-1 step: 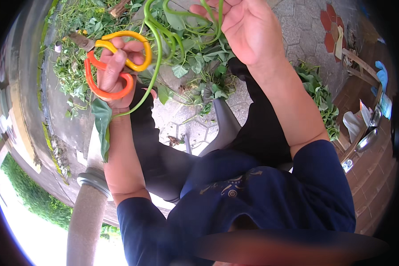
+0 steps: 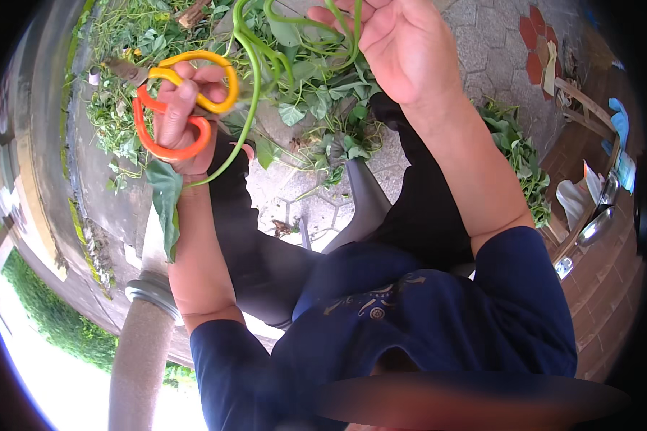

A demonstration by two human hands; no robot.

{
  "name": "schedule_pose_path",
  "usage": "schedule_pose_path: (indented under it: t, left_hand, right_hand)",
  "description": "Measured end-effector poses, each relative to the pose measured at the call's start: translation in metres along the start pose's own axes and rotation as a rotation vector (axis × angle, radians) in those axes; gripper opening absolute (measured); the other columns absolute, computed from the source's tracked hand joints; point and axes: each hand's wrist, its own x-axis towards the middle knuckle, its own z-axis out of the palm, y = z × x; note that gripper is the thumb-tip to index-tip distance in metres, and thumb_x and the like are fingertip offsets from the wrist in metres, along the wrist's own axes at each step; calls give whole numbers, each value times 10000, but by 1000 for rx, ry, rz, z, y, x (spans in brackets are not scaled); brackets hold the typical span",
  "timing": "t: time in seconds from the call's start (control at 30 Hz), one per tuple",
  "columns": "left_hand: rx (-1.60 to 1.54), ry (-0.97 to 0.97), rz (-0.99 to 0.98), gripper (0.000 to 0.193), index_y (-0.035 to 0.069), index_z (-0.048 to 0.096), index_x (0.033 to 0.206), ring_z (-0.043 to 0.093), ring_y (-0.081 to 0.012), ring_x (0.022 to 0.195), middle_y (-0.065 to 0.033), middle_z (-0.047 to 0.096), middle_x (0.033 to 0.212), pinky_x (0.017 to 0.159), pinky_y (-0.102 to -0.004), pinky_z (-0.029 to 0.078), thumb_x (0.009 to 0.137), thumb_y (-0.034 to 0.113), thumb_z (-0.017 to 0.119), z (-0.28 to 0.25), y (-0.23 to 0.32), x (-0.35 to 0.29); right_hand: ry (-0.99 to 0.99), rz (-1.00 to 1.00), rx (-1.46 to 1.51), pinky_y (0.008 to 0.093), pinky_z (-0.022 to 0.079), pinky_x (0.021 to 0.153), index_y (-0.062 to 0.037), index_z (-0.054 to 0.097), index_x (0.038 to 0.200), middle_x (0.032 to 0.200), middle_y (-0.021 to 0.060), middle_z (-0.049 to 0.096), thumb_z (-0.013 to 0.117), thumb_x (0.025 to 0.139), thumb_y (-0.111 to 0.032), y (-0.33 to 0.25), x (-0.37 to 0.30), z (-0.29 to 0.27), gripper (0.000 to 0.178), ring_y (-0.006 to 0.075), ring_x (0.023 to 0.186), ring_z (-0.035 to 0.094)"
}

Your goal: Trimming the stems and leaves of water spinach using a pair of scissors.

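Two bare hands reach toward the far side. The left hand [image 2: 183, 118] has its fingers and thumb bent around the handles of the yellow and orange scissors [image 2: 148, 100]. Long green stems [image 2: 255, 79] loop between both hands. The right hand [image 2: 413, 54] shows its palm; I cannot tell if its fingers pinch the stems. Cut greens [image 2: 151, 39] cover the far left, bare paving [image 2: 313, 212] lies nearer, and a mossy edge [image 2: 76, 221] runs down the left.
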Motion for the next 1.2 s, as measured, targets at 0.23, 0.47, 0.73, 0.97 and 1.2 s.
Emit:
schedule_pose_path:
  t: [0.23,0.47,0.73,0.97,1.2]
  left_hand:
    - [-308,464,155,92,-5,494,902,521,-182,818,-130,541,942,723,-335,444,872,82,498,-38,30,5]
    - [162,330,45,144,1,482,993,529,-165,773,-128,574,958,737,-307,442,855,41,467,-1,23,0]
    - [727,150,1,202,19,486,1020,568,-163,738,-134,574,930,697,-306,460,825,70,499,49,10,-13]
    - [284,-48,282,330,5,498,1061,525,-124,605,-154,610,924,649,-273,454,799,166,617,66,12,2]
    - [326,34,222,276,14,540,1076,509,-134,688,-131,587,1014,655,-226,443,833,136,585,57,14,0]
  right_hand:
    - [-50,-102,-45,349,478,758,-13,537,998,831,87,602,422,941,-307,-6,2,1,321,211,786,591]
    - [-416,-81,-620,216,375,645,35,517,1151,696,3,501,342,971,-278,-8,-17,10,401,65,631,418]
    - [-488,106,-686,240,297,525,41,612,1002,570,-16,347,317,960,-401,-1,-27,16,533,78,530,312]
    - [-446,219,-771,245,277,495,31,650,912,510,-9,315,361,948,-373,8,-31,25,499,81,490,308]
    - [-511,125,-928,272,375,490,-7,654,755,472,37,424,451,890,-454,17,-29,16,510,126,488,482]
